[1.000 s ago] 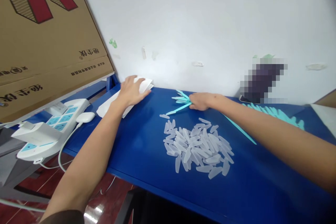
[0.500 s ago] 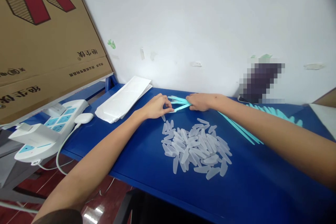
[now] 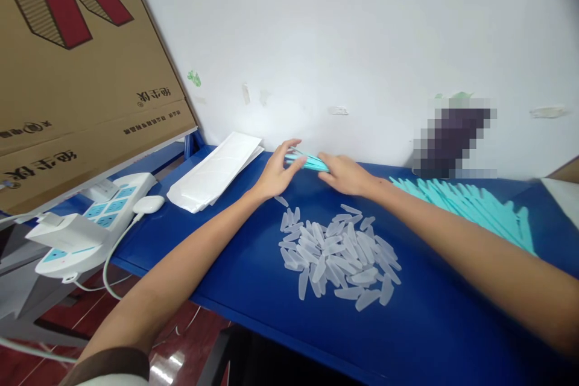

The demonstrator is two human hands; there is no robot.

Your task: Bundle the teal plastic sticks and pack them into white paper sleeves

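My right hand (image 3: 344,174) grips a bundle of thin teal plastic sticks (image 3: 310,162) near the back of the blue table (image 3: 244,265). My left hand (image 3: 277,172) meets the bundle's tips from the left, fingers stretched against the ends. A pile of several translucent white caps (image 3: 339,253) lies in front of both hands. A fan of more teal sticks (image 3: 470,205) lies to the right.
A stack of white bags (image 3: 212,172) lies at the table's back left. A white power strip (image 3: 85,220) with a cable sits left of the table, below a large cardboard box (image 3: 76,66). A white wall stands close behind. A blurred dark object (image 3: 452,139) stands at the back right.
My left hand left the white bags and came right to the teal sticks. The bundle has been gathered together and lifted slightly toward the wall.
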